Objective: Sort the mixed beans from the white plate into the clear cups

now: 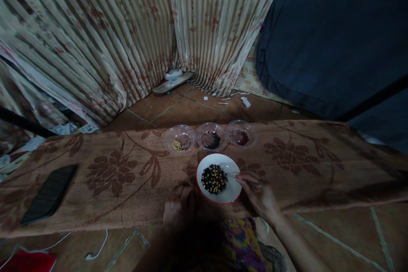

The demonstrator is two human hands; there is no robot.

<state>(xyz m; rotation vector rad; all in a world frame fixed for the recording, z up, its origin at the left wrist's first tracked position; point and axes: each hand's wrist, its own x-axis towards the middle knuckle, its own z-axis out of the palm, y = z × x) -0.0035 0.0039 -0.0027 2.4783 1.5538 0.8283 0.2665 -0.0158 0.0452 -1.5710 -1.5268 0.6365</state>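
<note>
A white bowl with a red rim [234, 166] holds a heap of mixed dark and yellowish beans [214, 179]. My right hand [259, 195] grips thin metal tweezers [233, 175] at the bowl's right edge, their tips reaching over the bowl near the heap. To the left of the bowl, my left hand [180, 206] rests on the cloth with its fingers curled in; nothing shows in it. Behind the bowl stand three clear plastic bowls in a row: the left one [168, 134] has yellowish beans, the middle one [201, 129] black ones, the right one [252, 132] dark red ones.
A brown flower-patterned cloth [124, 204] covers the long table. On its left lies a black phone or tablet [49, 195]. Beyond are striped curtains [134, 29], a skateboard [174, 84] and small white scraps on the tiled floor. Dark blue fabric [334, 42] hangs at right.
</note>
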